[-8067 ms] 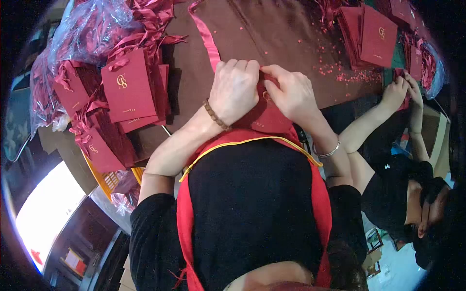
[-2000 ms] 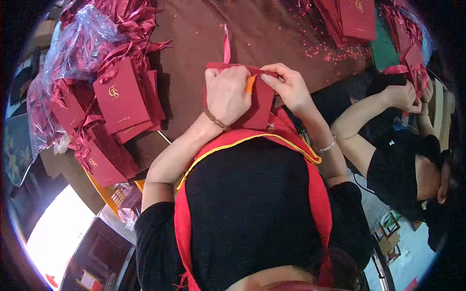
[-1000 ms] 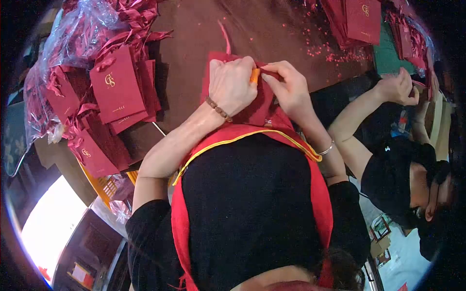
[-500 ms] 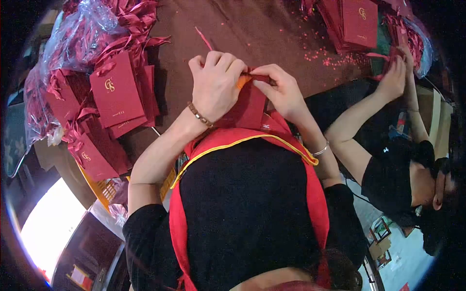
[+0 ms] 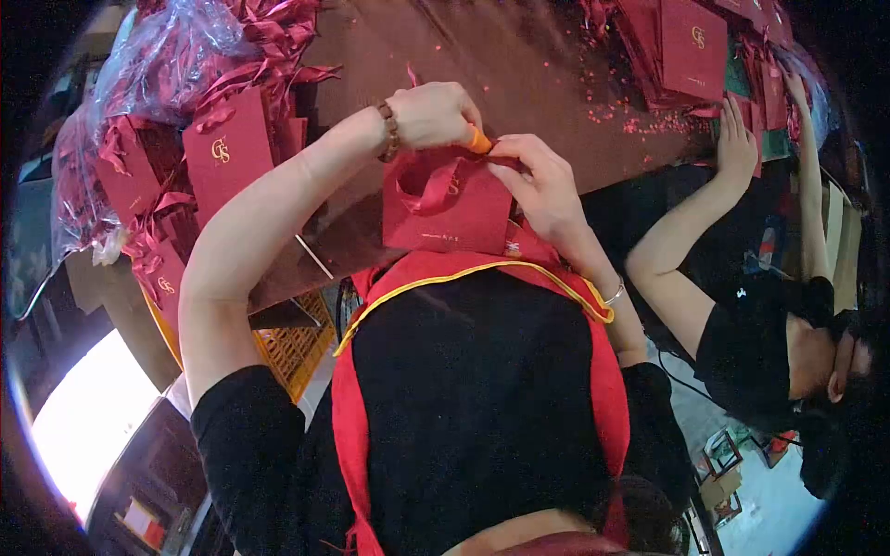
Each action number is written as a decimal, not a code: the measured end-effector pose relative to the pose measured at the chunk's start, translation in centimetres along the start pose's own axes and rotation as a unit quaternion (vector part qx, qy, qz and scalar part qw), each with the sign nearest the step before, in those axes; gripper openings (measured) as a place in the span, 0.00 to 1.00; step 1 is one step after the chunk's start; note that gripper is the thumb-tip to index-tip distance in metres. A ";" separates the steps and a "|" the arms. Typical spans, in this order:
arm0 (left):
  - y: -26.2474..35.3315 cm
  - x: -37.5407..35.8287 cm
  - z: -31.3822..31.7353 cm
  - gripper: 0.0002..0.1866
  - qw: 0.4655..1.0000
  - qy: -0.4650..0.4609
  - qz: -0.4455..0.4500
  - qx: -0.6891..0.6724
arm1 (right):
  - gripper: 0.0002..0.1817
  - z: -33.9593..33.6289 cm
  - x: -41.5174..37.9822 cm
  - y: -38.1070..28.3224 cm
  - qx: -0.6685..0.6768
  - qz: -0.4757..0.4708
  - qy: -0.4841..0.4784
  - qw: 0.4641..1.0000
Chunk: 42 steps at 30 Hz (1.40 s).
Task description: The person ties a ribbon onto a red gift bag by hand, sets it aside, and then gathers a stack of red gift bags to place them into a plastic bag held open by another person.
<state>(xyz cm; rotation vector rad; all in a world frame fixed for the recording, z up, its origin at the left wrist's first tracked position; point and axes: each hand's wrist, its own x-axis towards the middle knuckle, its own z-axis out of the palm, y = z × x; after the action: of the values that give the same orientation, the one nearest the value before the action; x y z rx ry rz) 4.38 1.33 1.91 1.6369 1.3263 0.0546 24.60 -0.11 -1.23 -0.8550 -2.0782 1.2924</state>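
Observation:
A small dark-red gift bag [image 5: 440, 218] with gold lettering lies on the table edge against my apron. Across its front droops a loop of red ribbon [image 5: 428, 190]. My left hand [image 5: 434, 116] is closed over the bag's top edge, wrist bent and palm down. By its fingertips shows a small orange piece [image 5: 479, 140]; I cannot tell whether it is held or worn on a finger. Close beside it, my right hand [image 5: 542, 176] pinches the bag's upper right corner between thumb and fingers. A ribbon end [image 5: 413, 74] pokes out beyond my left hand.
More red bags [image 5: 227, 153] with ribbons stand at the left, beside clear plastic wrapping [image 5: 171, 60]. Another bag stack [image 5: 693, 51] is at the upper right, near scattered red bits [image 5: 640, 120]. A co-worker's hand [image 5: 737, 144] works there. A yellow basket [image 5: 295, 347] sits below the table.
My left hand has swung up and right, its elbow lifting outward, uncovering the bag's front and ribbon loop. My right hand stays near the bag's corner. The co-worker's hands have moved apart.

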 end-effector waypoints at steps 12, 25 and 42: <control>-0.5 0.9 3.0 0.14 0.983 0.146 -0.091 -0.056 | 0.09 -0.4 0.1 0.8 -0.010 0.034 -0.003 0.999; -1.9 3.0 1.0 0.10 0.954 0.236 -0.003 -0.183 | 0.12 0.5 0.0 2.1 0.151 0.150 -0.076 0.974; -1.7 2.1 -4.8 0.17 0.769 0.485 0.125 -0.397 | 0.13 -3.4 1.3 0.9 0.450 0.129 0.074 0.880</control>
<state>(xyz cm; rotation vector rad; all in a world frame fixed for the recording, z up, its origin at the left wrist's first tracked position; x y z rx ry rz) 1.26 5.87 2.08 0.9719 1.4478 1.5929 26.42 3.08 -0.63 -0.7487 -1.0280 1.9989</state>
